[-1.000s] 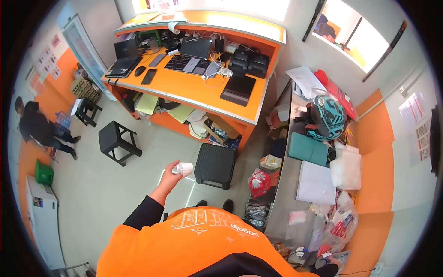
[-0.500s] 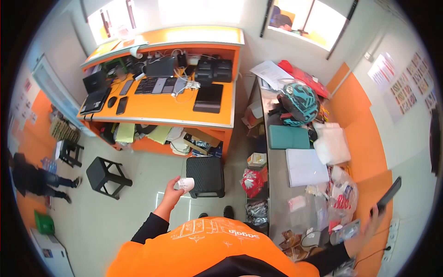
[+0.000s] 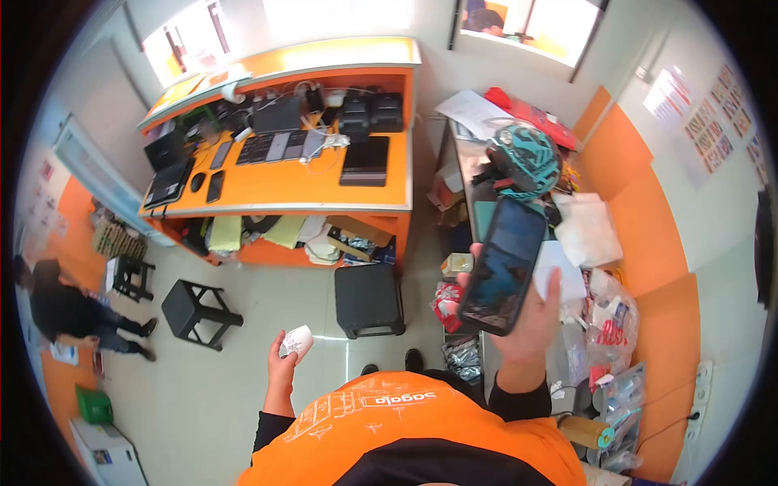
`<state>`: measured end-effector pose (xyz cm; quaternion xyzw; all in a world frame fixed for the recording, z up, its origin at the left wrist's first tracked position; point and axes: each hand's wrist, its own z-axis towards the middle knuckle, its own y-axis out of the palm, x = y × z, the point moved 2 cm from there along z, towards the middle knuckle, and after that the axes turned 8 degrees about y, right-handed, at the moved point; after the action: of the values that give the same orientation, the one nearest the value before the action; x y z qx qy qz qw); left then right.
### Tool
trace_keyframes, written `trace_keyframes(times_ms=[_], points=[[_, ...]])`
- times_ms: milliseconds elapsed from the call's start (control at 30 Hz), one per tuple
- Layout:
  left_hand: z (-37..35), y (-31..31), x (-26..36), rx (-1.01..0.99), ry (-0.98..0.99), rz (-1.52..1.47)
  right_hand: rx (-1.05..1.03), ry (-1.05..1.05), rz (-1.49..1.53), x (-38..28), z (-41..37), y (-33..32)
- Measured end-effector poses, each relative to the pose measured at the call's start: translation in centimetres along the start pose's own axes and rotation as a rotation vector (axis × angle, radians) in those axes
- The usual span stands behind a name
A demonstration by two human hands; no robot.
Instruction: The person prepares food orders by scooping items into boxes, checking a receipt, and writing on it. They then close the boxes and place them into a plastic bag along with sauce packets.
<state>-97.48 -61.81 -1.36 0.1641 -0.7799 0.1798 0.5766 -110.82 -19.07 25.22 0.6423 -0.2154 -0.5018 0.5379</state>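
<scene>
My right hand (image 3: 527, 328) is raised over the side table, with its fingers wrapped round a black smartphone (image 3: 504, 267). The phone's dark screen faces up and it tilts to the right. Behind it, part of a teal box and a white sheet are covered. Lower and to the left, my left hand (image 3: 279, 368) pinches a small curled paper slip (image 3: 297, 342) with faint print on it. That slip is above the floor, left of a black stool (image 3: 369, 301).
An orange desk (image 3: 284, 190) carries several phones, a laptop (image 3: 168, 180) and cables. The side table holds a teal helmet (image 3: 527, 162) and plastic bags (image 3: 612, 316). Another black stool (image 3: 198, 312) stands on the floor. A person (image 3: 69, 304) in dark clothes is at the far left.
My right hand has brought the phone from the wall at the far right to in front of me, over the side table. My left hand has shifted slightly left and down with the slip.
</scene>
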Motion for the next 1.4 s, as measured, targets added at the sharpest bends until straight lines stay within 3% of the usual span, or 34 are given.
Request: trace_keyframes(times_ms=[200, 367, 500, 667, 767, 867, 967, 1067, 1133, 1200, 1300, 1400], points=[[-5.3, -4.9, -1.3, 0.241, 0.007, -0.034, -0.016, 0.278, 0.042, 7.1, 6.4, -2.6], [-10.5, -6.4, 1.5, 0.416, -0.008, -0.024, -0.047, 0.501, 0.124, 11.7, 9.7, -2.2], [-13.1, -7.9, 1.9, 0.457, 0.026, -0.043, -0.099, 0.621, 0.149, 15.6, 11.3, -1.7], [-12.5, -6.9, 7.4, 0.353, 0.285, 0.120, -0.234, 0.755, 0.122, 20.1, 11.8, -0.5], [-9.6, -7.4, 8.0, 0.066, 0.339, 0.028, -0.240, 0.803, 0.081, 22.4, 11.4, 0.9], [-6.7, -6.5, 12.5, -0.109, 0.395, 0.083, -0.245, 0.823, 0.040, 24.6, 11.0, 2.3], [-4.5, -5.0, 16.9, -0.144, 0.303, -0.284, -0.286, 0.834, -0.025, 26.8, 10.7, 4.0], [-1.9, -5.0, 17.6, -0.481, 0.152, -0.766, -0.377, 0.862, -0.055, 29.6, 10.1, 4.5], [-1.1, -5.1, 19.0, -0.616, 0.102, -0.956, -0.264, 0.830, -0.115, 31.3, 9.3, 5.5], [-1.7, -3.5, 21.3, -0.444, 0.041, -1.030, -0.182, 0.809, -0.259, 31.9, 8.5, 6.2], [-1.0, -4.6, 19.5, -0.533, 0.000, -1.053, -0.156, 0.735, -0.357, 32.7, 7.9, 5.3], [-1.2, -5.3, 18.9, -0.500, -0.003, -1.090, -0.282, 0.857, -0.334, 31.6, 6.9, 3.8]])
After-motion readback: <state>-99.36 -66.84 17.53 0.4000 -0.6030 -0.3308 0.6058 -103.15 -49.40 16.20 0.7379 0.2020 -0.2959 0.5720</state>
